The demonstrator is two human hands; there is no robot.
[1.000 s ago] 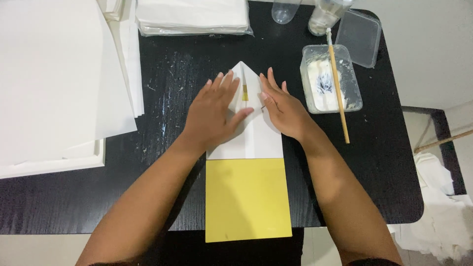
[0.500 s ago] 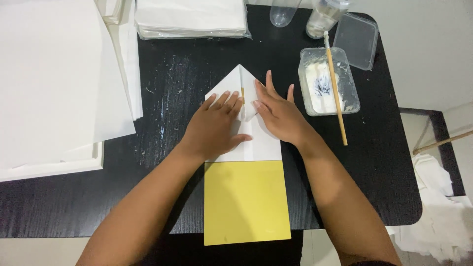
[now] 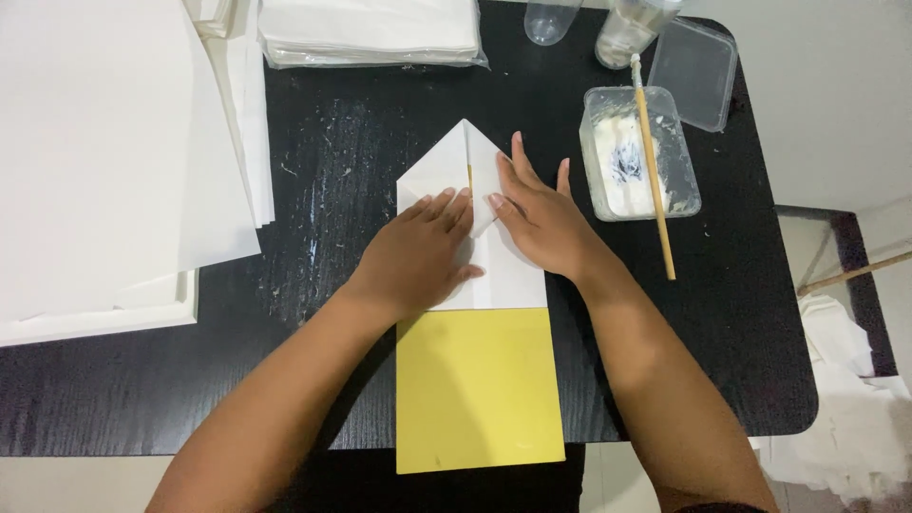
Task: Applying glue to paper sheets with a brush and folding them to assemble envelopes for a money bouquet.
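A yellow-and-white folded paper sheet is laid flat on the black tabletop, its pointed white top pressed under the left hand and right hand, both flat and grasping nothing. Being judged light, thin and easily creased, it is best held along the folded edges.

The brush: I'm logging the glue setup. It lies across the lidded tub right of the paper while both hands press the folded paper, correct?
Not quite. The tub is open; its lid lies beside it. The head view shows the brush across it, and the left hand and right hand pressing the paper.
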